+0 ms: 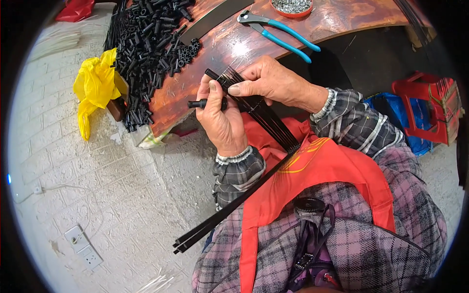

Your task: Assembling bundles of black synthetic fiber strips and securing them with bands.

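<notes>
My left hand (217, 117) is closed around short black plastic tube pieces. One stepped black piece (198, 104) sticks out to the left below the thumb. Another black tube end (211, 73) points up past the fingertips. My right hand (281, 85) pinches the upper ends of a bundle of thin black rods (271, 124), which look like umbrella ribs, right beside the left fingertips. The bundle slopes down to my lap, where longer black rods (224, 212) run off to the lower left. My fingers hide where the rods and tube pieces meet.
A large heap of black plastic tubes (146, 49) covers the table's left side. Blue-handled pliers (281, 34) and a red dish of small metal parts (292, 6) lie on the wooden table (337, 19). A yellow bag (97, 83) hangs at left; a red plastic stool (425, 110) stands right.
</notes>
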Tool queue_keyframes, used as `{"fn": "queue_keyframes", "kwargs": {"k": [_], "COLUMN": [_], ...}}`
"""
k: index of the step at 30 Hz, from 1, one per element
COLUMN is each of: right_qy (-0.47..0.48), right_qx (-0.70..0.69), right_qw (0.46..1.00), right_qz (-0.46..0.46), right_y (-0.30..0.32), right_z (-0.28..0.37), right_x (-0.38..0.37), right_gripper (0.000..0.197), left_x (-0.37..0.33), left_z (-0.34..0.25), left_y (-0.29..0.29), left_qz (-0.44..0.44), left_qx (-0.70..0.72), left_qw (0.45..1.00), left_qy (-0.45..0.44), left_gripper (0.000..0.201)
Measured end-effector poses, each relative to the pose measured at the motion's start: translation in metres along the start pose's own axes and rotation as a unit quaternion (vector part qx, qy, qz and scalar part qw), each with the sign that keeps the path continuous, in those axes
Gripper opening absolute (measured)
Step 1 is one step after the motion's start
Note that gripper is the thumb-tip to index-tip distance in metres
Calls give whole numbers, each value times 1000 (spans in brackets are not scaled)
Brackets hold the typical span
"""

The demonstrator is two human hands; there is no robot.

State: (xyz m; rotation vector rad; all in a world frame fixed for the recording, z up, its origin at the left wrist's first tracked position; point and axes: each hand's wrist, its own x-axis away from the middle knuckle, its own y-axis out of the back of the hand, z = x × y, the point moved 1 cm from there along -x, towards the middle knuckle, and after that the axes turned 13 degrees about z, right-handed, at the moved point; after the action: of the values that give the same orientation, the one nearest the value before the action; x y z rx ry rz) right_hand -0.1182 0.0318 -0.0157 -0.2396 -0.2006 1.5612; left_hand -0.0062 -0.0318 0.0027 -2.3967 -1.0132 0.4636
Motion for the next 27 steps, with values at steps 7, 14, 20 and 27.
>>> {"fn": "queue_keyframes", "kwargs": {"k": [7, 14, 20, 27], "right_qy": [-3, 15, 21, 10], "right_qx": [17, -29, -67, -43], "right_qw": [1000, 999, 996, 999], "right_qz": [-4, 12, 48, 30], "right_y": [1, -2, 1, 2], "right_z": [-1, -3, -6, -3], "right_x": [4, 2, 0, 4], "right_gripper": [28, 27, 26, 30], "left_x": [1, 4, 5, 4], "left_z": [3, 2, 0, 1], "left_y": [-1, 1, 0, -7], "left_qz": [15, 28, 21, 45], "left_qx": [81, 84, 87, 98], "left_qw": [997, 996, 996, 994], "left_qy": [6, 4, 1, -1], "left_gripper": [28, 31, 34, 38]}}
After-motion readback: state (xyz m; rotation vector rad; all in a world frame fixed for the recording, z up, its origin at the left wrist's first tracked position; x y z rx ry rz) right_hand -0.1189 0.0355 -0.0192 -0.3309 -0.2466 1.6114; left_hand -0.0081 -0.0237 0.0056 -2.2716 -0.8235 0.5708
